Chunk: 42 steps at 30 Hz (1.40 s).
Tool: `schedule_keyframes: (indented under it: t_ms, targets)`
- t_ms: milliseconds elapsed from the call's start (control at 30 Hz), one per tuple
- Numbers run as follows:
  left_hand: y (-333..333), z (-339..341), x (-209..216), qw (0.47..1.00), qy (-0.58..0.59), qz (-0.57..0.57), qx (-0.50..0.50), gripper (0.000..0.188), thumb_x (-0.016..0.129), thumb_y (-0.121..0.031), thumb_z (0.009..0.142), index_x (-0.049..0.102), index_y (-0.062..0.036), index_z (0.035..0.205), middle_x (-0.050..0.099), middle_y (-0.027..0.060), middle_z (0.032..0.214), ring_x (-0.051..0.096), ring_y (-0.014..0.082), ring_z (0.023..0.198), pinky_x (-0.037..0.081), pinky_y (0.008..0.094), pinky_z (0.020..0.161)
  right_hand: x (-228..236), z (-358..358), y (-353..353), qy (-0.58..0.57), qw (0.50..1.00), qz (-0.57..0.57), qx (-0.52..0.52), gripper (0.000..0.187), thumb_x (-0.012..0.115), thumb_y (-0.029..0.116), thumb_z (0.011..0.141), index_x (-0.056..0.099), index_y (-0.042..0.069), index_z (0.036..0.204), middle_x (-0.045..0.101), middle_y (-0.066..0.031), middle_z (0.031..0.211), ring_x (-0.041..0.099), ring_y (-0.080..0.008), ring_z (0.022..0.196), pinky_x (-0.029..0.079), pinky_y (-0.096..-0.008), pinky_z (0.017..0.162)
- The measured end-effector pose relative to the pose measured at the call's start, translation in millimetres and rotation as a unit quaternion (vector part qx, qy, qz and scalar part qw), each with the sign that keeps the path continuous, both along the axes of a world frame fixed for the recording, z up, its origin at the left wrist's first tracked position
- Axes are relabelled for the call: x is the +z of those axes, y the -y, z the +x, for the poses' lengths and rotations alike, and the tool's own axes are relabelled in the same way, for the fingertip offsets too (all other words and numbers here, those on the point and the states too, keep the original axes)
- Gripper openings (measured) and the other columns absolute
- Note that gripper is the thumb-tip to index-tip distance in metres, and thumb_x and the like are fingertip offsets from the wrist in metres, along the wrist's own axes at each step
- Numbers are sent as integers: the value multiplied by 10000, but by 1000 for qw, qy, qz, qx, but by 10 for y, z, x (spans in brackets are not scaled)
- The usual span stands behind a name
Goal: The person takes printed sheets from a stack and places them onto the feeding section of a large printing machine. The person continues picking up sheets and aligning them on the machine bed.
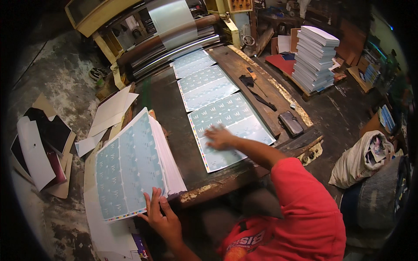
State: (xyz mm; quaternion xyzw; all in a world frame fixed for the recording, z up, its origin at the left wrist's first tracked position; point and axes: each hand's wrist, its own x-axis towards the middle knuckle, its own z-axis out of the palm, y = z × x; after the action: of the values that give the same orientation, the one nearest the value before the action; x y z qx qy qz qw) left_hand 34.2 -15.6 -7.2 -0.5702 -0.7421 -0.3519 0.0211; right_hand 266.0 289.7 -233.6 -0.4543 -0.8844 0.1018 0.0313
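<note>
My left hand [162,217] is at the near corner of a stack of printed sheets [126,169], its fingers stretched apart against the edge. The top sheet is pale blue-green with rows of a repeated white mark and a coloured strip along its near edge. My right hand [221,137], smeared by motion, reaches over a printed sheet [226,152] of the same design on the dark table, fingers extended. Beyond it, a second sheet [207,87] and a third sheet [191,63] lie in line toward the rollers [174,52].
A clear film [172,21] runs up from the rollers. A dark pouch [290,123] and a black tool [263,102] lie at the table's right side. White paper is piled in a tall stack [314,58] back right. A full sack [361,158] and scrap boards [41,148] stand on the floor.
</note>
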Motion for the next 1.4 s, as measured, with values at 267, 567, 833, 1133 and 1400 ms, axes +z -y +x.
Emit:
schedule_keyframes:
  t_ms: [267,567,833,1133,1400]
  targets:
    - [-8,4,121,998,63,-10,-4,298,469,-276,1021,691,-107,1126,666,69,1231,470,332,1330,18,650,1131,113,943,-475,-23,931,77,-357,733,331,577,972,355,43,1473,345,-194,1523,263,-403,1428,97,-637,1136]
    - [226,153,313,992,28,30,-116,180,629,-260,918,752,-144,980,731,12,1031,580,315,1205,25,649,1137,1297,345,1583,-561,687,-460,40,772,584,536,912,352,71,1483,595,-157,1283,601,-239,1110,441,-403,1002]
    - [289,115,339,931,-73,-38,-354,280,749,-391,776,749,-258,1022,670,2,1194,480,325,1312,40,692,1120,1473,406,2268,-681,453,-575,-29,592,667,371,893,458,-15,1290,653,-145,973,656,-187,734,528,-288,642]
    - [26,-21,194,972,-105,94,-190,582,748,-331,819,544,-35,1276,505,194,1388,385,438,1351,311,561,1091,831,524,2462,-713,326,-576,-231,244,616,295,936,549,83,1036,622,-66,729,565,-169,592,506,-407,715]
    - [169,522,-583,955,187,62,-221,232,613,-114,907,597,1,1109,644,173,1122,624,294,1023,490,388,908,210,489,3098,-648,415,-503,-393,351,577,305,961,478,37,1164,624,-116,783,592,-191,650,542,-448,768]
